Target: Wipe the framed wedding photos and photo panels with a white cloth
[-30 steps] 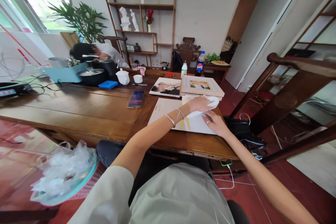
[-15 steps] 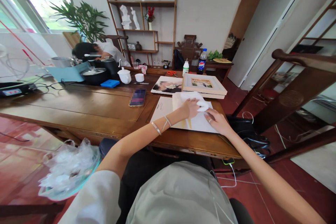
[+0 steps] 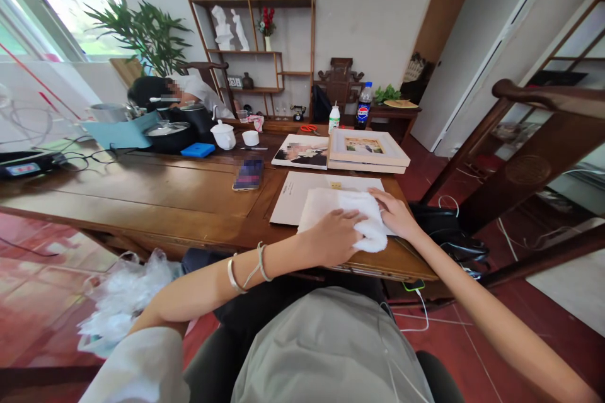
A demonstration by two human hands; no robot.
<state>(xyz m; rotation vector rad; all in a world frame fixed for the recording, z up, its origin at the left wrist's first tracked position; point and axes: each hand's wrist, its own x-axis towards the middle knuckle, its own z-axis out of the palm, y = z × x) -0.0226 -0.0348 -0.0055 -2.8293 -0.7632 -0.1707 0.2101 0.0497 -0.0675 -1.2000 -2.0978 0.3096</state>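
Observation:
A folded white cloth point(image 3: 314, 206) lies over the front part of a flat white panel point(image 3: 289, 198) with small dark print and a small gold label on its face. My left hand point(image 3: 335, 236) presses down over the cloth and has hold of it, near the table's front edge. My right hand point(image 3: 399, 217) rests at the panel's right edge, beside the cloth, its fingers stretched out. The cloth hides much of the panel's lower half.
Behind the panel lie a photo print point(image 3: 302, 152) and a framed picture point(image 3: 366, 145). A phone point(image 3: 248, 174) lies to the left. Farther back are a white teapot point(image 3: 224, 135), a blue box point(image 3: 197, 150), red scissors point(image 3: 309, 128) and a cola bottle point(image 3: 363, 110). A person leans at the far side.
My left hand has drawn the cloth toward me, from the panel's upper part to its front edge. The gold label has come into view. My right hand stays by the right edge.

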